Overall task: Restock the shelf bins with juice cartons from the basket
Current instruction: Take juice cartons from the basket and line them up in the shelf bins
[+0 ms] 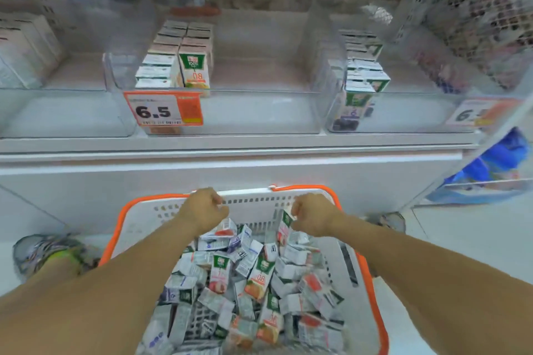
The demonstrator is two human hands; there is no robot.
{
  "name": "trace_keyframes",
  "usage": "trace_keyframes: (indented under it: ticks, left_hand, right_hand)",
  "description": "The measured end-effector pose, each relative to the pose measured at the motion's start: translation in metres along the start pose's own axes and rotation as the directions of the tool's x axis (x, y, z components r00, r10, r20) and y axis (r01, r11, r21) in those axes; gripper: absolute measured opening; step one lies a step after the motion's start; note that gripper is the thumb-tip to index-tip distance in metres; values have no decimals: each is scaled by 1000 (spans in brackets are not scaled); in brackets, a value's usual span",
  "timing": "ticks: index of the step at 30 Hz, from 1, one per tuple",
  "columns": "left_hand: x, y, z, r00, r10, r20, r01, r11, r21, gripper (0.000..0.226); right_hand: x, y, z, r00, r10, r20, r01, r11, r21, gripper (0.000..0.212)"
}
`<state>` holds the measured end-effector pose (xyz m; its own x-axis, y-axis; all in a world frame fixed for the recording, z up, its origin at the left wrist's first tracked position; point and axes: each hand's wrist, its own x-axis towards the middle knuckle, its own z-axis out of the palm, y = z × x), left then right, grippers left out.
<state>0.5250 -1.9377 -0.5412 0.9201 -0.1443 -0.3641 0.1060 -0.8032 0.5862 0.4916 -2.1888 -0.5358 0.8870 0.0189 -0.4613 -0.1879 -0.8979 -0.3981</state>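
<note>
At the far end of the basket [138, 219], toward twelve o'clock from me, both my hands sit curled. My left hand [203, 212] is closed at the white rim; whether it clamps the rim or a carton beneath it, I cannot tell through the blur. My right hand [310, 215] is closed too, seemingly pinching the top of a red-printed carton [284, 229] leaning on the wall. The juice cartons [253, 282] lie heaped and jumbled below my forearms (orange, red and purple prints mixed). They look small, light and stiff-sided, so I'd judge a pinch across the broad faces safest, since corners crush. The middle bin [259, 112] at twelve o'clock holds two short rows of orange cartons [193, 72]; the right bin [403, 118] at one o'clock holds purple cartons [357, 101].
</note>
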Motion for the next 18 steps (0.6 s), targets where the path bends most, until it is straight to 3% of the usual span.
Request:
trace_keyframes:
  ticks: [2,6,11,14,16,18]
  left_hand:
    - [9,-26,9,984,-177,-8,177,984,20,43]
    - [23,-60,32,961,-276,4,275,960,48,57]
    - [23,-74,76,990,-140,-30,140,990,-6,64]
    - [13,-75,107,999,-24,37,26,998,-59,61]
    - [10,-70,124,995,-74,71,80,993,-90,72]
    - [14,-63,138,987,-160,6,160,981,-112,74]
  right_hand:
    - [16,11,13,998,41,-51,-41,999,2,27]
    - [37,24,46,978,119,-173,-134,988,-79,40]
    - [38,38,77,966,157,-204,-120,976,182,32]
    - [34,48,83,963,133,-235,-68,962,265,23]
    - [33,50,81,954,143,-264,-77,966,247,17]
    - [33,46,79,968,147,-205,-93,964,250,33]
